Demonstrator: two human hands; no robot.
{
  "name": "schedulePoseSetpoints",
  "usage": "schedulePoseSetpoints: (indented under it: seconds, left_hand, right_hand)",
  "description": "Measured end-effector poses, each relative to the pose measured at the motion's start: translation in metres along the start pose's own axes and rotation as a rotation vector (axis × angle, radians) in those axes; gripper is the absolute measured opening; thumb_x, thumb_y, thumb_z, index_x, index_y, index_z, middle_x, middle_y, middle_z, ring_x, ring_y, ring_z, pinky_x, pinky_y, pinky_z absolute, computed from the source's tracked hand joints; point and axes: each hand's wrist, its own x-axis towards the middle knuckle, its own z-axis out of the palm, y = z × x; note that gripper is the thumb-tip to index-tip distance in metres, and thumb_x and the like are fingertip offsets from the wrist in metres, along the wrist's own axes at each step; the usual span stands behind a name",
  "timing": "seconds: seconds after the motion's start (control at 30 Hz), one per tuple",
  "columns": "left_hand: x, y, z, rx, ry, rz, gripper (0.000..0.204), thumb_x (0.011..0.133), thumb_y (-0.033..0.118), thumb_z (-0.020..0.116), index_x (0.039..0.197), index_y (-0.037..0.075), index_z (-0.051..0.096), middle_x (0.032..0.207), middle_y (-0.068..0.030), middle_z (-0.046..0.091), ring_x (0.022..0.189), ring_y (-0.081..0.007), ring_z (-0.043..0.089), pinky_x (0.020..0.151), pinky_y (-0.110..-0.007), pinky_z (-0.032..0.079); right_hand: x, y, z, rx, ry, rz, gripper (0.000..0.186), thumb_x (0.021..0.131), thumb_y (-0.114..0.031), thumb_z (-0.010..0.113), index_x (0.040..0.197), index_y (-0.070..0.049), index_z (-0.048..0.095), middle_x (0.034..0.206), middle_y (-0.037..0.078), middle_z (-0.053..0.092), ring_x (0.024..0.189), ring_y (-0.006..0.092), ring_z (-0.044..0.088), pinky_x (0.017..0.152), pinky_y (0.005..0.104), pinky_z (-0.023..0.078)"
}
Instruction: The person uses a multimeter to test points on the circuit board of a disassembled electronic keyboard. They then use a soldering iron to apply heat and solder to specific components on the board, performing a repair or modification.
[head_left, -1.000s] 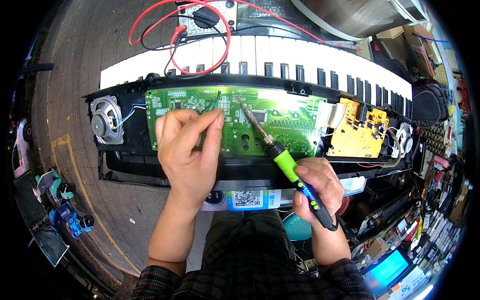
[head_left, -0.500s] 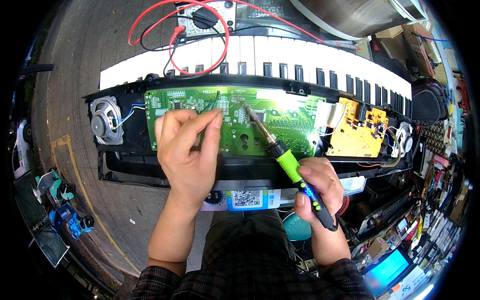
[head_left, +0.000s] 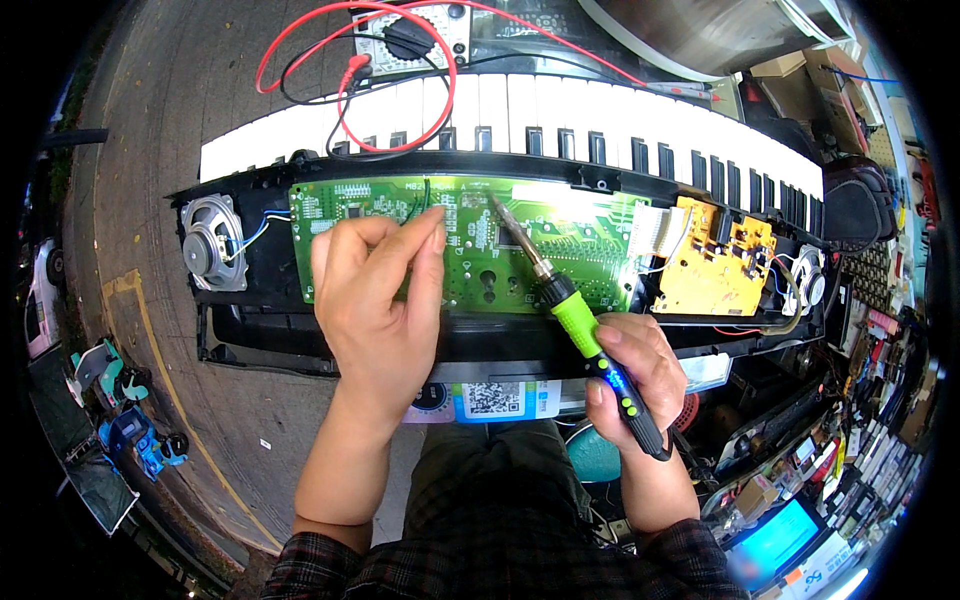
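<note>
My left hand (head_left: 375, 300) is pinched at its fingertips on a thin dark green wire (head_left: 427, 195) over the green circuit board (head_left: 590, 260). My right hand (head_left: 645, 370) grips a green and black soldering iron (head_left: 573, 325) with a lit blue display; its metal tip points at the board right of the pinched fingers, and I cannot tell whether it touches. The board lies in the opened black body of an electronic keyboard, between a left speaker (head_left: 210, 245) and an orange board (head_left: 710, 260), with the white and black keys (head_left: 555, 105) behind.
A multimeter (head_left: 410, 40) with looped red and black leads lies beyond the keys, near a metal vessel (head_left: 680, 30). At the right are cluttered electronics and a lit screen (head_left: 775, 535). Pavement with small toy-like vehicles (head_left: 150, 435) lies to the left.
The soldering iron's tip has shifted slightly upward on the board. My left fingertips have moved a little upward, and the wire stands a bit differently.
</note>
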Motion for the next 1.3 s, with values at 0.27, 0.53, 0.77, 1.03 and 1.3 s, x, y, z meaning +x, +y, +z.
schedulePoseSetpoints:
  seconds: [0.27, 0.53, 0.77, 1.03, 1.3]
  left_hand:
    - [-0.0020, -0.0001, 0.0042, 0.028, 0.011, 0.000, 0.021, 0.092, 0.006, 0.084, 0.113, 0.008, 0.085, 0.092, -0.0053, 0.064, 0.089, -0.0216, 0.056, 0.076, -0.033, 0.047]
    - [-0.0020, -0.0002, 0.0043, 0.039, 0.008, 0.010, 0.020, 0.093, 0.006, 0.083, 0.113, 0.007, 0.085, 0.091, -0.0049, 0.063, 0.088, -0.0211, 0.056, 0.076, -0.033, 0.047]
    - [-0.0028, -0.0011, 0.0055, 0.038, 0.016, -0.002, 0.020, 0.093, 0.006, 0.083, 0.113, 0.007, 0.085, 0.091, -0.0050, 0.064, 0.089, -0.0211, 0.056, 0.076, -0.033, 0.047]
    - [-0.0030, -0.0020, 0.0060, 0.021, 0.024, -0.014, 0.021, 0.093, 0.006, 0.083, 0.113, 0.007, 0.085, 0.091, -0.0058, 0.065, 0.088, -0.0220, 0.057, 0.077, -0.033, 0.047]
    - [-0.0024, -0.0013, 0.0059, 0.017, 0.020, -0.020, 0.020, 0.093, 0.006, 0.083, 0.113, 0.008, 0.085, 0.092, -0.0061, 0.066, 0.088, -0.0221, 0.057, 0.077, -0.033, 0.047]
  right_hand:
    - [0.0022, 0.0004, 0.0016, 0.004, -0.020, -0.026, 0.041, 0.087, -0.011, 0.085, 0.123, 0.004, 0.071, 0.107, 0.021, 0.077, 0.093, 0.0370, 0.077, 0.084, 0.0440, 0.063]
    - [0.0035, -0.0006, 0.0005, 0.000, -0.050, -0.017, 0.042, 0.087, -0.011, 0.087, 0.124, 0.004, 0.071, 0.108, 0.021, 0.077, 0.094, 0.0369, 0.077, 0.086, 0.0450, 0.063]
    - [0.0036, -0.0005, 0.0006, 0.004, -0.044, -0.018, 0.042, 0.087, -0.011, 0.086, 0.123, 0.004, 0.071, 0.108, 0.021, 0.077, 0.094, 0.0370, 0.077, 0.086, 0.0451, 0.063]
    - [0.0049, -0.0004, 0.0005, 0.009, -0.039, -0.028, 0.040, 0.088, -0.010, 0.085, 0.123, 0.004, 0.071, 0.108, 0.021, 0.077, 0.094, 0.0369, 0.077, 0.085, 0.0450, 0.063]
    - [0.0038, 0.0000, -0.0003, 0.012, -0.053, -0.006, 0.038, 0.089, -0.010, 0.084, 0.121, 0.004, 0.071, 0.109, 0.022, 0.077, 0.095, 0.0369, 0.076, 0.086, 0.0448, 0.063]
